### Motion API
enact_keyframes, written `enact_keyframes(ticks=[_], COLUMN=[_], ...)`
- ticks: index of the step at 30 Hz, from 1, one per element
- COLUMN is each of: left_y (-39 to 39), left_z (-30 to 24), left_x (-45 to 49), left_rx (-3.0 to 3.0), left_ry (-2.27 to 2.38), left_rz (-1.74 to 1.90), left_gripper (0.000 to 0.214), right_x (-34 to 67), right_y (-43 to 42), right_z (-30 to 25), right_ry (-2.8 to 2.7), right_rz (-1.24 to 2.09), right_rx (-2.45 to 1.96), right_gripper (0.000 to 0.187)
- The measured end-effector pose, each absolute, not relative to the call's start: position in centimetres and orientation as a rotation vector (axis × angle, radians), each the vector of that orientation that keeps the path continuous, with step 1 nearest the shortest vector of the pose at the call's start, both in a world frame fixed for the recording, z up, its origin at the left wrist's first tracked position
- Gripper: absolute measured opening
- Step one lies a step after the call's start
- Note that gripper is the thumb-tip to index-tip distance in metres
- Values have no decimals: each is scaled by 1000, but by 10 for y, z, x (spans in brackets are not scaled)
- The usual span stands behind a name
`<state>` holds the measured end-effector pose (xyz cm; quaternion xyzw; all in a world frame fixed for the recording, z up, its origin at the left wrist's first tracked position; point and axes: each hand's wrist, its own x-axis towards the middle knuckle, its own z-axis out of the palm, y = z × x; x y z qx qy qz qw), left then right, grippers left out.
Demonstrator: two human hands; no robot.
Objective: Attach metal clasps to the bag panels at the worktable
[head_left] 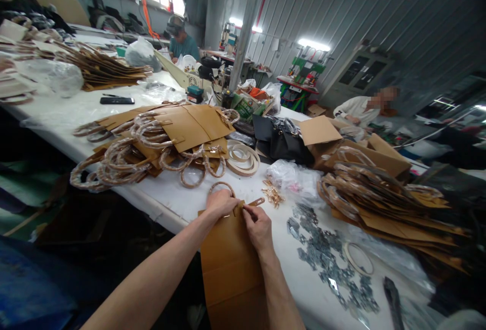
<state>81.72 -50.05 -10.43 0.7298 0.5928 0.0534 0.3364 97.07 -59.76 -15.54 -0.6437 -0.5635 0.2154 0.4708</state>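
Note:
A tan leather bag panel (230, 264) lies over the table's front edge below my hands. My left hand (222, 203) is closed on the panel's top edge, next to a wrapped ring-shaped handle (221, 185). Close beside it, my right hand (258, 223) pinches at the same edge, by a small tan strap (256, 202) with a slotted end that sticks out to the right. Whatever lies right between the fingertips is too small to make out. Just beyond the right hand is a little heap of gold-coloured metal fittings (272, 194).
Stacked tan panels with wrapped handles (197, 126) lie to the left, and another stack (395, 203) to the right. Grey metal plates (322, 244) are scattered near a tape roll (359, 258). Behind are strip coils (243, 159) and a black bag (286, 142). Two people work farther back.

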Motion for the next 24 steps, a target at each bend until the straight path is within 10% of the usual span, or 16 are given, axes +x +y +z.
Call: enact_keyframes(ticks=[24], left_y=[-528], left_z=[-89], left_x=[812], left_rx=[1954], left_ry=[1484], left_rz=[533], left_gripper=[49], right_x=[952], right_y=[-630], right_z=[-123], right_ry=[-1221], right_rz=[538], right_rx=[-1326], right_gripper=[24])
